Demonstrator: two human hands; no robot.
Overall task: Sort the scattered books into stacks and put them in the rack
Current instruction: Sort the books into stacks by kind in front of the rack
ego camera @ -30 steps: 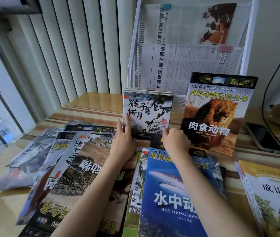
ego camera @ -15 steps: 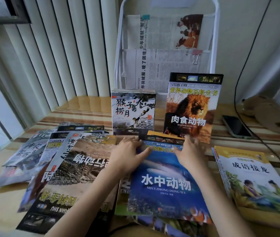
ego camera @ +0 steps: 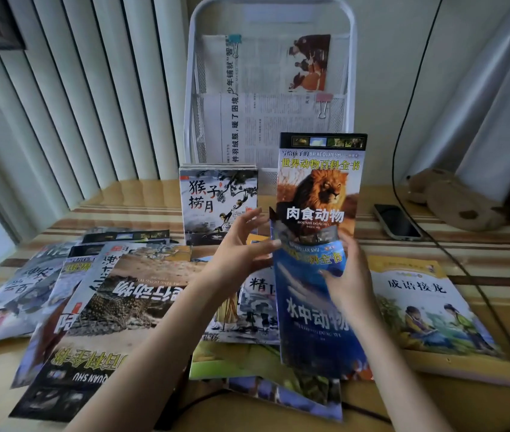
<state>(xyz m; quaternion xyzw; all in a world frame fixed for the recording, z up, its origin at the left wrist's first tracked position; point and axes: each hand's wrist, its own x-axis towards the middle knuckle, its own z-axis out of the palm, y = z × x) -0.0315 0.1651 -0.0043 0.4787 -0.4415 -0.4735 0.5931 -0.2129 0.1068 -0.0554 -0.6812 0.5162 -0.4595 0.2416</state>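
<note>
nearest the viewer, a loose spread of thin glossy paperback books [ego camera: 116, 310] lies flat on the striped wooden desk [ego camera: 116, 204], mostly left of centre. just right of centre, the blue paperback with a shark cover [ego camera: 313, 310] is raised off the pile, long axis running away from the viewer, far edge tilted up and curling. the right hand [ego camera: 345, 282] grips its right edge, thumb over the cover. the left hand [ego camera: 241, 247] touches its upper left corner with loosely spread fingers and holds nothing. directly beyond, the lion-cover paperback [ego camera: 319, 182] stands upright against the white wire rack [ego camera: 270, 88], just right of a smaller stack fronted by an ink-painted monkey cover [ego camera: 216, 201]. judged next move: forward, onto the lion book, the right hand leading. half a second earlier the blue book lay flat under both hands; it has since been lifted and turned lengthwise toward the rack.
</note>
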